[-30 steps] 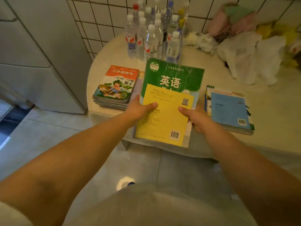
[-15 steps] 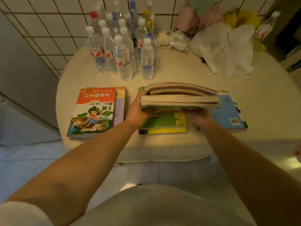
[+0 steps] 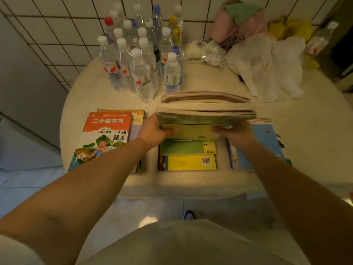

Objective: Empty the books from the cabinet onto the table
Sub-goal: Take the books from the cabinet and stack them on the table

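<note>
Both hands hold a stack of books point(image 3: 205, 113) above the table point(image 3: 91, 92): the left hand point(image 3: 152, 131) grips its 9 o'clock end, the right hand point(image 3: 236, 133) its 3 o'clock end, fingers curled under. At 6 o'clock below it lie a green book point(image 3: 181, 147) and a yellow book point(image 3: 191, 162)

A single wide-angle view looks from the person's head, forward and steeply down. It sits close above the near edge of the round tabletop point(image 3: 91, 96), with both forearms reaching in from the bottom corners. The tiled wall point(image 3: 63, 35) closes the far side, and straight lines bow toward the frame edges.
</note>
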